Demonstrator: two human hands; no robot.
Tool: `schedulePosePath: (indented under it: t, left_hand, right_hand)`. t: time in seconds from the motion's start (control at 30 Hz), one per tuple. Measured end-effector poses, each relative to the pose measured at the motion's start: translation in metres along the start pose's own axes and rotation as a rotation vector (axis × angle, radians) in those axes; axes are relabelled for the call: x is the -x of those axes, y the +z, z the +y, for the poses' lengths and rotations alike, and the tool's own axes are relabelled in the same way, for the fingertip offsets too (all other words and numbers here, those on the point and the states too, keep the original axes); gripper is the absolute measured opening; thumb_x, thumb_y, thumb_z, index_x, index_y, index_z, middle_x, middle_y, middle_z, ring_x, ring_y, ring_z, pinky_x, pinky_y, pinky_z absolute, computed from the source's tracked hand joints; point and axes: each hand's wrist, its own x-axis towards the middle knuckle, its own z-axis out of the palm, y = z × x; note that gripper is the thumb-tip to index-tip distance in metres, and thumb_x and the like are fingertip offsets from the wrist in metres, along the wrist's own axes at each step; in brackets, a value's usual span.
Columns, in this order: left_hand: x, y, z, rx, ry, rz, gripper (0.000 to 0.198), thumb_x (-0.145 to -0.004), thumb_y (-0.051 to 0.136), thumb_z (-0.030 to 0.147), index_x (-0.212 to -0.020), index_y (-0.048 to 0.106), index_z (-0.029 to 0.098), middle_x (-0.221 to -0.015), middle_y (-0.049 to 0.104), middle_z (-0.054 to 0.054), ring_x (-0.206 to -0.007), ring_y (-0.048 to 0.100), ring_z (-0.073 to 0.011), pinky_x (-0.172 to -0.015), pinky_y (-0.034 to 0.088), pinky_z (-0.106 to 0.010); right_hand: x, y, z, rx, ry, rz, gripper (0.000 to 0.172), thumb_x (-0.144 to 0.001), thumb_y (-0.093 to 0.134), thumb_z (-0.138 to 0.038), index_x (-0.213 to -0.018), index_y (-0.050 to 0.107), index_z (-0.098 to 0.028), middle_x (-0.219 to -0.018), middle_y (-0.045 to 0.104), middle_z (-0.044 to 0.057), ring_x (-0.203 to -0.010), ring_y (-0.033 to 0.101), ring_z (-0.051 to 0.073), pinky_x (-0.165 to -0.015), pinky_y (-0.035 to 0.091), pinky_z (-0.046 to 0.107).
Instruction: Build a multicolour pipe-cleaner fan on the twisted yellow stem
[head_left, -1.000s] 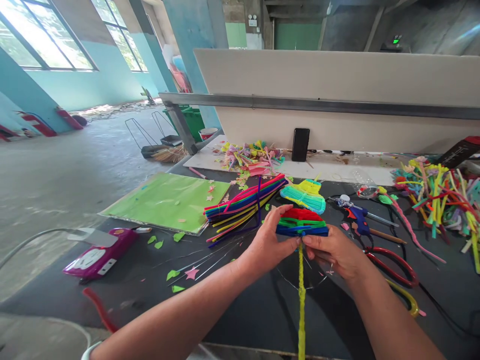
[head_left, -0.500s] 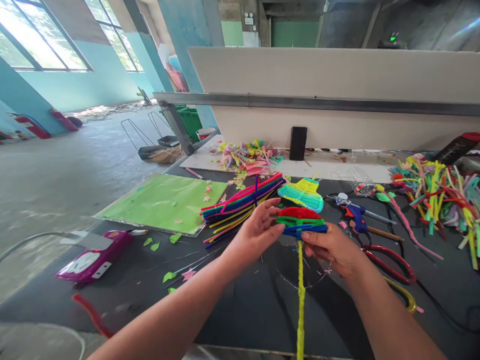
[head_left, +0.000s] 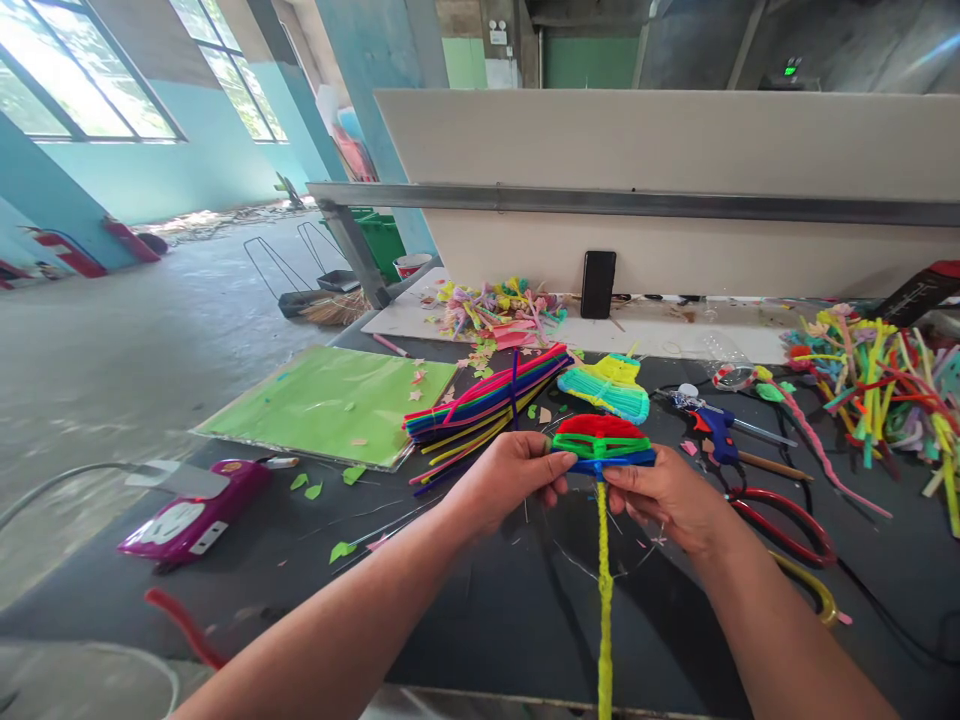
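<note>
Between my two hands is a pipe-cleaner piece [head_left: 600, 445] with a red top, a green band and a blue lower edge. A long yellow wrapped stem [head_left: 604, 590] hangs from its middle, down past the front table edge. My left hand [head_left: 529, 465] pinches the left end of the blue edge between thumb and fingers. The right end is gripped by my right hand [head_left: 656, 490], thumb on the near side. Just behind lies a turquoise and yellow pipe-cleaner piece [head_left: 607, 385]. A bundle of coloured pipe cleaners [head_left: 487, 405] rests beyond my left hand.
Right of my hands lie a blue glue gun [head_left: 716, 432], red-handled scissors [head_left: 787, 530] and a heap of pipe-cleaner scraps [head_left: 877, 380]. To the left are a green sheet in plastic [head_left: 322, 405] and a purple device [head_left: 195, 510]. A phone [head_left: 598, 285] leans against the white board.
My left hand has come down, and its raised fingers have closed onto the left end of the blue edge. The right hand keeps its hold almost unmoved.
</note>
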Motion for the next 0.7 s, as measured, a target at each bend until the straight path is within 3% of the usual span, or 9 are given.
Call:
schedulePosePath:
  t: [0.13, 0.5, 0.7]
  left_hand:
    - [-0.001, 0.005, -0.004, 0.091, -0.006, -0.02, 0.03, -0.073, 0.066, 0.041, -0.069, 0.056, 0.012, -0.058, 0.059, 0.0, -0.045, 0.05, -0.0065, -0.046, 0.041, -0.019]
    - [-0.006, 0.011, -0.011, 0.333, -0.082, -0.061, 0.031, -0.069, 0.072, 0.037, -0.069, 0.054, 0.012, -0.053, 0.054, 0.002, -0.042, 0.046, -0.0045, -0.04, 0.036, -0.016]
    - [-0.008, 0.007, -0.013, 0.36, -0.111, -0.074, 0.031, -0.068, 0.073, 0.036, -0.073, 0.054, 0.011, -0.054, 0.054, 0.002, -0.041, 0.046, -0.0048, -0.039, 0.037, -0.017]
  right_hand:
    - [0.0, 0.002, 0.0, 0.02, -0.003, -0.005, 0.025, -0.07, 0.072, -0.037, -0.082, 0.065, -0.016, -0.053, 0.061, 0.0, -0.041, 0.045, 0.007, -0.037, 0.027, 0.019]
    - [0.003, -0.007, -0.003, 0.079, -0.038, -0.083, 0.027, -0.074, 0.068, -0.039, -0.084, 0.063, -0.015, -0.067, 0.068, 0.003, -0.035, 0.042, 0.004, -0.039, 0.035, 0.021]
    - [0.004, -0.012, -0.005, 0.069, -0.085, 0.003, 0.025, -0.073, 0.067, -0.038, -0.081, 0.063, -0.014, -0.057, 0.062, 0.001, -0.046, 0.053, 0.01, -0.042, 0.037, 0.02]
